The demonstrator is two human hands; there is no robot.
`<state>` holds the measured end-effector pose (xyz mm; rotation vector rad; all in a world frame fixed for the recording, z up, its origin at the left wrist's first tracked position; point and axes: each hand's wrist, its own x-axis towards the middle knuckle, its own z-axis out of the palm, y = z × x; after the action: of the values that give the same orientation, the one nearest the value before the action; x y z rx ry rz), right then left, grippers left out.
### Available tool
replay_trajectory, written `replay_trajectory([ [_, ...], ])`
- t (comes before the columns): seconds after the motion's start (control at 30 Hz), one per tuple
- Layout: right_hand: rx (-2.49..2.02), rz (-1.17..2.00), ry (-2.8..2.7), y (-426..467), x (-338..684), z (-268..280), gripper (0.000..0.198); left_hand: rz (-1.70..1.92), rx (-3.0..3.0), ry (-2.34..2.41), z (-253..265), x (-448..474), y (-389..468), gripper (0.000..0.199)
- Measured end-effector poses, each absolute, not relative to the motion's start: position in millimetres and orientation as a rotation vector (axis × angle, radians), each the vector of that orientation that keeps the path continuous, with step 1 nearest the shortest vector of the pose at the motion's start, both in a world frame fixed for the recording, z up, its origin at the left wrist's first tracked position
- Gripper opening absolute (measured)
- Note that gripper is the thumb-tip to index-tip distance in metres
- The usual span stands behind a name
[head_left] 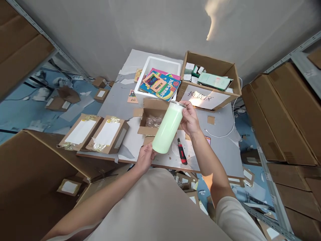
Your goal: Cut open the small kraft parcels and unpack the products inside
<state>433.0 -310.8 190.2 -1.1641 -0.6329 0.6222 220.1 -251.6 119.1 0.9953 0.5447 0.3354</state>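
A pale green tumbler point(167, 129) with a metal rim is held tilted above the table, its rim end up and to the right. My right hand point(190, 117) grips it near the rim, fingers partly hidden behind it. At the lower end, my left hand point(145, 156) is closed on the base edge. Behind the tumbler stands an open cardboard box point(146, 117) with bubble wrap point(153, 122) inside. A red and black utility knife point(182, 152) lies on the table to the right of the tumbler.
Two taped boxes point(105, 134) sit at the table's left. A white foam box point(147, 65) of books point(160, 83) and a carton point(223, 97) holding green boxes point(214, 81) stand at the back. A white cable point(234, 117) runs down the right. Large cartons point(283, 117) flank the table.
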Motion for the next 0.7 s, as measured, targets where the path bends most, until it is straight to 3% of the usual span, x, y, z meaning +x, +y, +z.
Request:
replay_trajectory([
  [0.1, -1.204, 0.583, -0.660, -313, 437, 187, 0.049, 0.362, 1.071, 0.540, 116, 220, -256, 0.072],
  [0.2, -1.207, 0.526, -0.682, -315, 437, 183, 0.050, 0.437, 1.138, 0.547, 115, 219, -259, 0.087],
  [0.33, -1.129, 0.598, -0.739, -317, 433, 182, 0.060, 0.370, 1.081, 0.498, 112, 216, -261, 0.071],
  [0.43, -1.177, 0.637, -0.717, -319, 429, 184, 0.060, 0.283, 1.040, 0.480, 107, 214, -264, 0.077],
  [0.7, -1.281, 0.522, -0.643, -315, 429, 180, 0.058, 0.377, 1.103, 0.532, 107, 220, -263, 0.071],
])
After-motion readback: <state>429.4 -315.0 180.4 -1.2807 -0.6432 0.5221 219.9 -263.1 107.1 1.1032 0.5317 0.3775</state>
